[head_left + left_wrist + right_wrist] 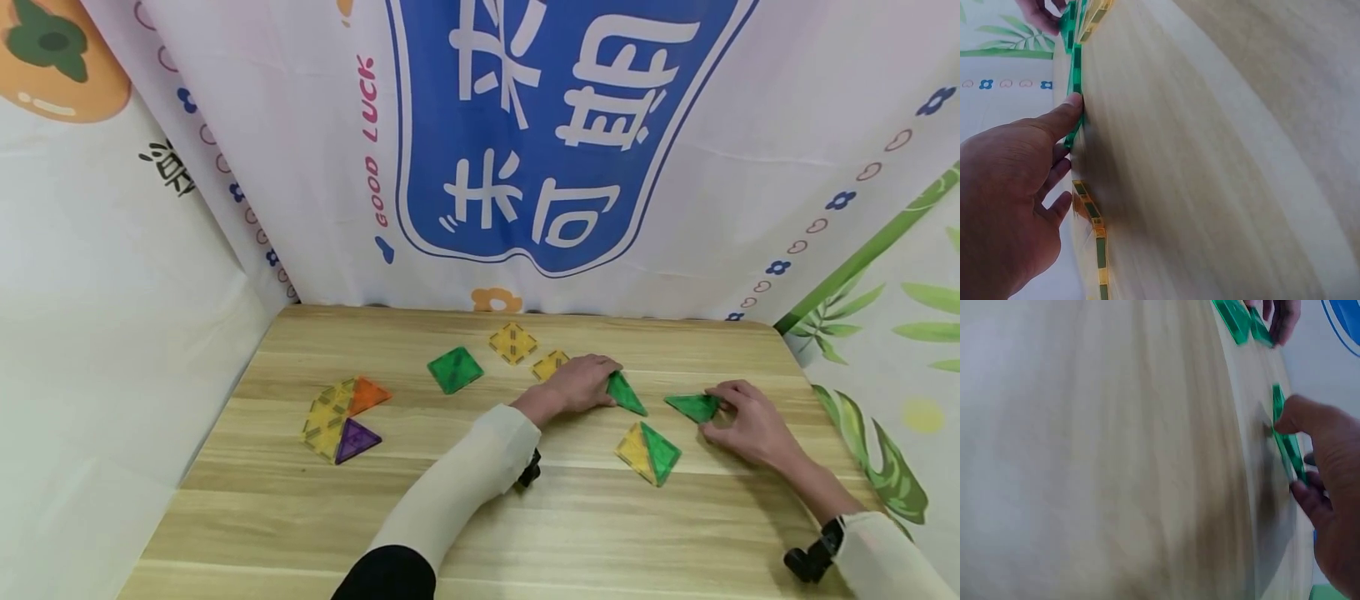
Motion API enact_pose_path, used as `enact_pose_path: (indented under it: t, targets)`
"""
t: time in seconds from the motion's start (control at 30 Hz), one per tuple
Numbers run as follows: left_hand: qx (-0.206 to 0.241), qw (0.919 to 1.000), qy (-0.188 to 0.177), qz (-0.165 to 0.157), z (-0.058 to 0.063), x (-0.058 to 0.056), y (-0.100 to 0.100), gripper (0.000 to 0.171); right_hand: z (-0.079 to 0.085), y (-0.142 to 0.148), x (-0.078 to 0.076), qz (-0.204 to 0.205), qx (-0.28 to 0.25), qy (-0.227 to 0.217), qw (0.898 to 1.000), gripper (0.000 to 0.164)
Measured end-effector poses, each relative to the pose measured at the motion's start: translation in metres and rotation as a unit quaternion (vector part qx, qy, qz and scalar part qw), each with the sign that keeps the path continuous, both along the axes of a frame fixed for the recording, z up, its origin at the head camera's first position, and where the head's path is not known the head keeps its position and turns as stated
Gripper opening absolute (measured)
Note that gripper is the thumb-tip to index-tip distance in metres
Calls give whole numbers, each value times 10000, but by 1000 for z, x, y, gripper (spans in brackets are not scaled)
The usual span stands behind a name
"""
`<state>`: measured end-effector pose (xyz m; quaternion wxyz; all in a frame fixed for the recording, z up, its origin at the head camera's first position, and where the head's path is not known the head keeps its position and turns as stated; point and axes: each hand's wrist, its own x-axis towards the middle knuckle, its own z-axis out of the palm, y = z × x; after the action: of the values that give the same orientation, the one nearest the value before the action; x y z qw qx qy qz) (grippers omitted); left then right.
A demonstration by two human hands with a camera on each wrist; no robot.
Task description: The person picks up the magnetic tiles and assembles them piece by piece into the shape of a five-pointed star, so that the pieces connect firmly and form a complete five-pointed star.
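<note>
My left hand (579, 383) holds a green triangular magnetic tile (625, 394) by its edge, near the table top. The left wrist view shows the thumb (1071, 106) on the tile's side, other fingers partly hidden behind. Farther right, my right hand (752, 422) pinches another green triangular tile (693, 407) between thumb and fingers; in the right wrist view this tile (1287, 437) looks tilted and slightly off the table. Between and nearer to me lies a diamond made of a yellow triangle (636, 452) and a green triangle (662, 454). A yellow tile piece (550, 365) sits beside the left hand, partly covered.
On the wooden table (570, 533), a yellow diamond (513, 343) and a green diamond (455, 370) lie toward the back. At left, several yellow triangles (328, 419) join an orange triangle (368, 396) and a purple triangle (358, 439). A printed curtain (322, 167) hangs behind the table.
</note>
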<state>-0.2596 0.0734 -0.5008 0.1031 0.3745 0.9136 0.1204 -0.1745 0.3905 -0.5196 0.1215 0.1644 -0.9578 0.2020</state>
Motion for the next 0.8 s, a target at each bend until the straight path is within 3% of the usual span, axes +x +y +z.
enact_pose_path:
  t: [0.23,0.4,0.8]
  targets:
    - [160,9996,-157,-161,0,-4,-2,64,0,10,-12,783,34,192,9967,57]
    - [159,9994,-179,-267,-1,-7,-2,64,4,6,-22,1306,167,-38,9913,63]
    - [198,9983,-378,-402,2,-7,-2,62,15,-21,-45,1985,546,-658,9764,64]
